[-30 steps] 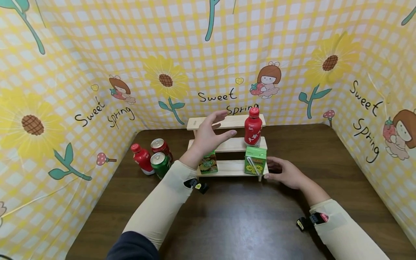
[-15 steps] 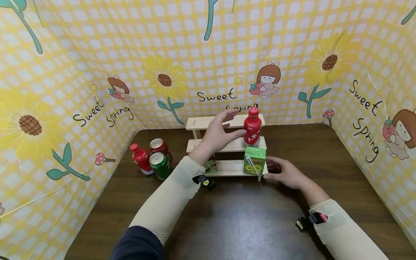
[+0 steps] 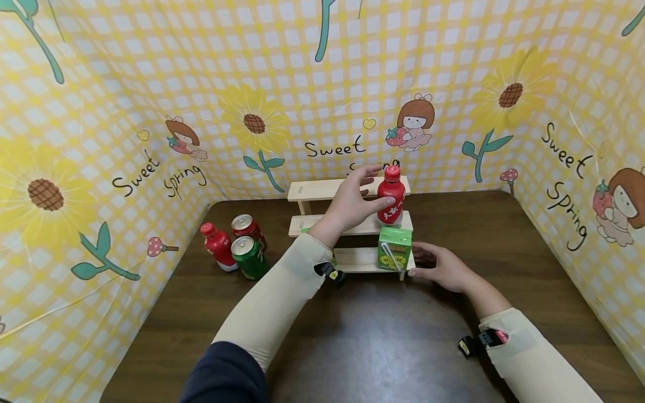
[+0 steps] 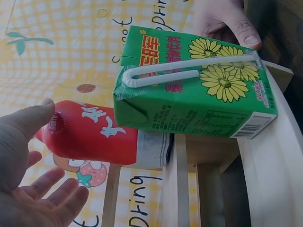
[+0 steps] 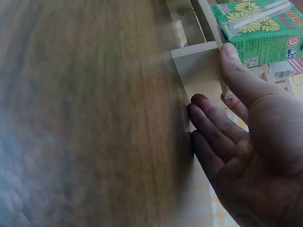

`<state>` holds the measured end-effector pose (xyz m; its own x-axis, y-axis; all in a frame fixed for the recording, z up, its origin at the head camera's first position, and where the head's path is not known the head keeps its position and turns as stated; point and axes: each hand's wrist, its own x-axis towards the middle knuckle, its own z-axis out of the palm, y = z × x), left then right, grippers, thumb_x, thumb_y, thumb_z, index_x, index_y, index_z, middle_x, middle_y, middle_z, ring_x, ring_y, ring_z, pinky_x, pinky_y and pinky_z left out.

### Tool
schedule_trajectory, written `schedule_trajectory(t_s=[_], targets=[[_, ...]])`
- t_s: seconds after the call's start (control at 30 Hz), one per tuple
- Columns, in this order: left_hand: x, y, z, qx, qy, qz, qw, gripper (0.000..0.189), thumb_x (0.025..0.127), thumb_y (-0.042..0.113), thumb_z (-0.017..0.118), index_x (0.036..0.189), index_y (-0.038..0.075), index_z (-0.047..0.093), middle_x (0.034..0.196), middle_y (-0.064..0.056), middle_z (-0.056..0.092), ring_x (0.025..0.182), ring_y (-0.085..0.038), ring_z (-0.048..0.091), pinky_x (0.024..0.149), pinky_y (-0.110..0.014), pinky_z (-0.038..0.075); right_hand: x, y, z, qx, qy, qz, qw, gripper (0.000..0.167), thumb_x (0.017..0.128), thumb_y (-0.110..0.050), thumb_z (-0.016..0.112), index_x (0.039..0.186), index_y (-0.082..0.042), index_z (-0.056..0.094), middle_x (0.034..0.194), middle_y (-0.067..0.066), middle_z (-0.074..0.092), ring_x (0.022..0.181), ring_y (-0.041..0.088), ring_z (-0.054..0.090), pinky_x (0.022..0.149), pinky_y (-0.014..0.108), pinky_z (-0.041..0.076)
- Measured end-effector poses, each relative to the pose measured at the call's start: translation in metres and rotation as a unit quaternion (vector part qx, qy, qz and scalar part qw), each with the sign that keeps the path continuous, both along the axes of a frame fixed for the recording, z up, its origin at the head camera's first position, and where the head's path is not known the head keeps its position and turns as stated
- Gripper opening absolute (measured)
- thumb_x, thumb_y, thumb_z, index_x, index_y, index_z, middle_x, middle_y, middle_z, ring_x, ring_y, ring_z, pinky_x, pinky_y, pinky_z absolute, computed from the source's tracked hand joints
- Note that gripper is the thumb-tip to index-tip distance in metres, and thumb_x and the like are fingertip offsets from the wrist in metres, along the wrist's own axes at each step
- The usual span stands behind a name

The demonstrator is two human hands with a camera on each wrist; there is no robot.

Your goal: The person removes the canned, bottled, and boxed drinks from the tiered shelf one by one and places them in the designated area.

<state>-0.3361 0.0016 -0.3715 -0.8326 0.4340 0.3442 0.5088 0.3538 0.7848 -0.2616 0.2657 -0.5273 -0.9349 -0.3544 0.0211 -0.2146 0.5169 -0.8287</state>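
My left hand (image 3: 349, 206) is at the red bottle (image 3: 393, 190) with a red cap, fingers spread and thumb overlapping it in the head view. In the left wrist view, the thumb and loosely bent fingers lie around the capped end without closing on it. The bottle stands upright on the middle tier of a wooden step rack (image 3: 313, 190). In front of it, a green juice carton (image 3: 395, 249) with a straw stands on the lowest tier. My right hand (image 3: 445, 270) holds the rack's right end, thumb at the board's edge and index finger behind it; the other fingertips touch the tabletop.
Left of the rack stand another red bottle (image 3: 219, 246), a dark red can (image 3: 249, 228) and a green can (image 3: 249, 257). My left forearm mostly hides a second carton on the lowest tier. A yellow checked cloth (image 3: 322, 112) surrounds the brown table (image 3: 353, 336).
My left hand has moved right, from above the rack's left half to the red bottle, with its forearm coming over the second carton. My right hand stays at the rack's end.
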Motion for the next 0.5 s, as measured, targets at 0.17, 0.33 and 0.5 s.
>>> schedule_trajectory(t_s=[0.17,0.33,0.5], targets=[[-0.002,0.007,-0.001,0.002,-0.013,-0.005,0.9999,0.074,0.090,0.028,0.087,0.153,0.021,0.050,0.152,-0.005,0.052,0.137,-0.028,0.051,0.107,-0.042,0.051,0.000,0.000,-0.001,0.000,0.003,0.001,1.0000,0.075,0.093,-0.030,0.083,0.154,-0.002,0.048,0.135,0.016,0.066,0.126,0.036,0.061,0.103,0.054,0.049],[-0.002,0.012,0.000,-0.001,-0.031,-0.008,0.9995,0.074,0.089,0.027,0.087,0.152,0.021,0.049,0.148,0.001,0.053,0.133,-0.027,0.056,0.103,-0.038,0.054,0.001,-0.001,0.000,-0.001,0.005,0.000,1.0000,0.074,0.093,-0.028,0.083,0.153,-0.002,0.048,0.134,0.016,0.066,0.126,0.036,0.062,0.103,0.054,0.050],[-0.001,0.015,0.000,-0.017,-0.036,-0.002,0.9992,0.065,0.090,0.029,0.086,0.147,0.022,0.054,0.137,-0.001,0.060,0.119,-0.019,0.063,0.095,-0.031,0.056,0.003,-0.001,0.002,-0.007,0.009,0.003,0.9999,0.072,0.094,-0.026,0.082,0.152,0.000,0.048,0.134,0.018,0.066,0.126,0.038,0.061,0.103,0.056,0.050]])
